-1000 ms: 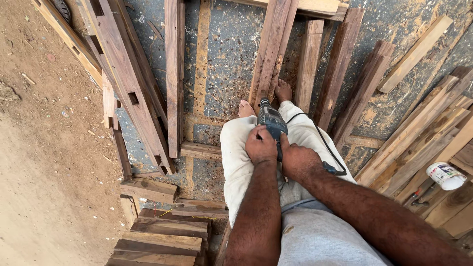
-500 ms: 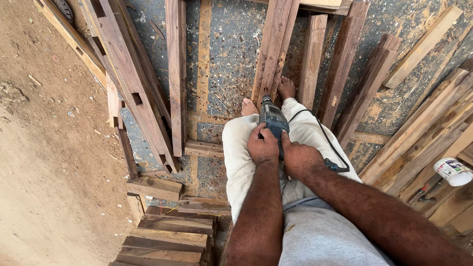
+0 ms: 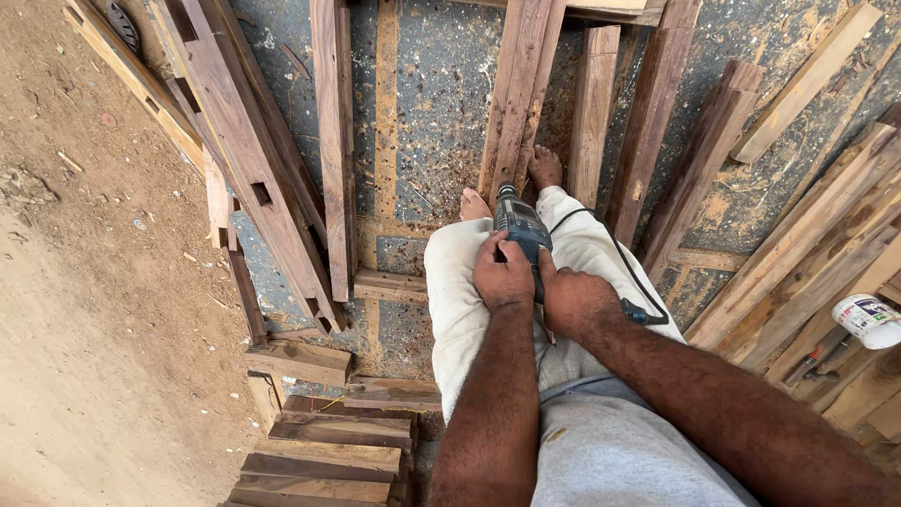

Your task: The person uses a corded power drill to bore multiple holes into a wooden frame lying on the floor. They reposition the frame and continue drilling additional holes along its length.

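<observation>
I look straight down at my own legs in pale trousers and my bare feet. Both hands grip a dark blue-grey power drill (image 3: pixel 522 229) pointed down between my feet. My left hand (image 3: pixel 503 275) presses on its rear, and my right hand (image 3: pixel 574 299) wraps the handle side, where a black cord (image 3: pixel 627 272) loops off over my right thigh. The drill's tip meets a long reddish wooden plank (image 3: pixel 518 94) that runs away from my feet. The bit itself is hidden by the drill body.
Long planks and mortised frame pieces (image 3: pixel 246 160) lie on the speckled grey floor to the left and right. Short stacked boards (image 3: pixel 330 441) sit near my left side. A white plastic jar (image 3: pixel 868 319) rests among timbers at right. Bare dirt ground (image 3: pixel 84 310) spreads at left.
The view has shifted slightly, and both hands stay clamped on the drill in the same place over the plank.
</observation>
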